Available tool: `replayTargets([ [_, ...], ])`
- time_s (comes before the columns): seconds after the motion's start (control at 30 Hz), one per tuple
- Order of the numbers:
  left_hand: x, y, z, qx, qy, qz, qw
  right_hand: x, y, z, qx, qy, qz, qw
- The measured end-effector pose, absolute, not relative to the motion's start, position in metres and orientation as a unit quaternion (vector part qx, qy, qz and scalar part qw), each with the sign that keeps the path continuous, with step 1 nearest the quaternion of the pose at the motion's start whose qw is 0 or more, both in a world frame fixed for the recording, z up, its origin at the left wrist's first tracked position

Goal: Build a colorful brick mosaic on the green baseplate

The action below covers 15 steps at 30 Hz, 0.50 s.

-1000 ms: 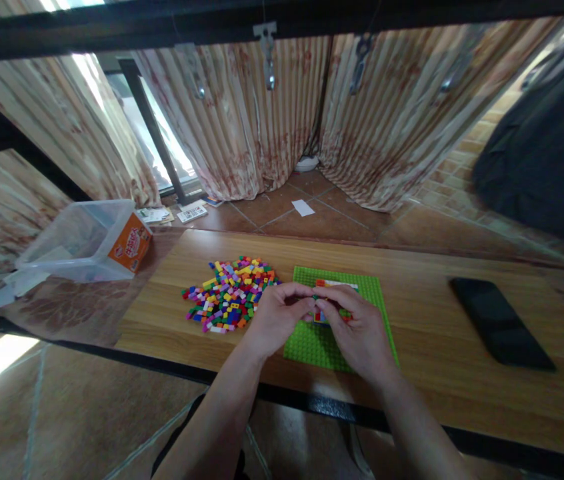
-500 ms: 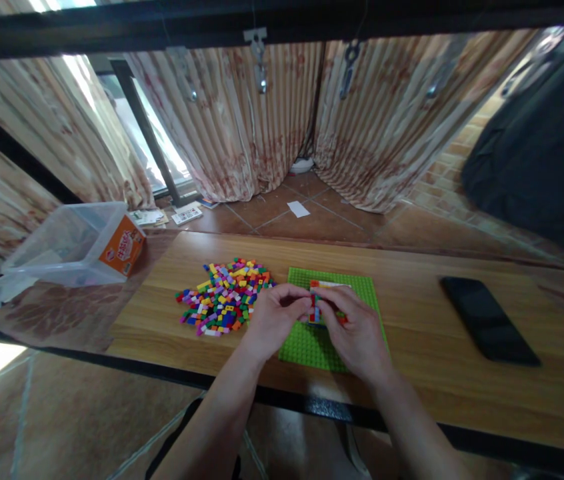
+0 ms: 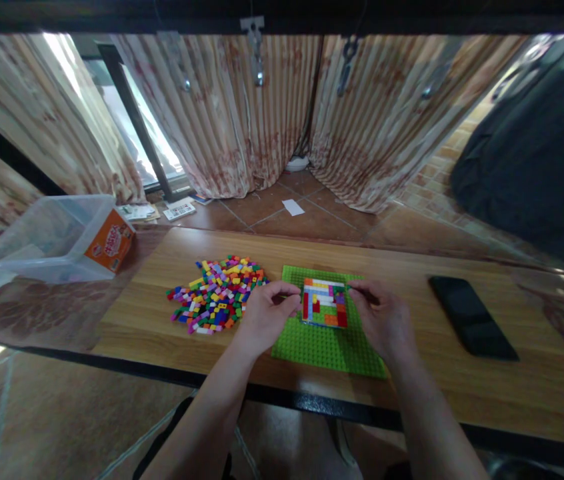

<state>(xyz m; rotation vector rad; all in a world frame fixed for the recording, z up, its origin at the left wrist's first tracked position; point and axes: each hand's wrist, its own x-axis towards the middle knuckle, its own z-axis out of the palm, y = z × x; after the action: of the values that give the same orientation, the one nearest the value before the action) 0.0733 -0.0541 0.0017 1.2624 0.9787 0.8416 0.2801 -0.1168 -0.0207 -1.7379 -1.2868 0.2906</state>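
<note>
A square build of colourful toy bricks (image 3: 326, 311) sits on the green baseplate (image 3: 329, 353). White, red, orange, green and purple bricks show on its top. My left hand (image 3: 271, 317) is by the build's left side, thumb and forefinger pinched together; anything between them is too small to make out. Across from it, my right hand (image 3: 385, 317) has its fingertips pinched at the upper right corner of the build, where dark green shows. Whether a brick is in that pinch is unclear. To the left lies a pile of loose toy bricks (image 3: 217, 293).
A black phone (image 3: 472, 317) lies on the wooden table (image 3: 137, 300) at the right. Beyond the table's left end stands a clear plastic bin (image 3: 57, 233) with an orange label. Curtains (image 3: 232, 120) hang behind, and a dark covered object (image 3: 537, 160) stands at the far right.
My hands have parted from over the build. The right hand has moved to its right side, while the left stays at the left side. More of the build's top now shows.
</note>
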Motion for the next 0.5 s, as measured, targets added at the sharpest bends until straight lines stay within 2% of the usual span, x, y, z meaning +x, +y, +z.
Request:
replayTargets([
  [0.5, 0.072, -0.053, -0.005, 0.583, 0.428, 0.361, 0.588, 0.285, -0.104, -0.05, -0.677, -0.426, 0.256, 0.543],
])
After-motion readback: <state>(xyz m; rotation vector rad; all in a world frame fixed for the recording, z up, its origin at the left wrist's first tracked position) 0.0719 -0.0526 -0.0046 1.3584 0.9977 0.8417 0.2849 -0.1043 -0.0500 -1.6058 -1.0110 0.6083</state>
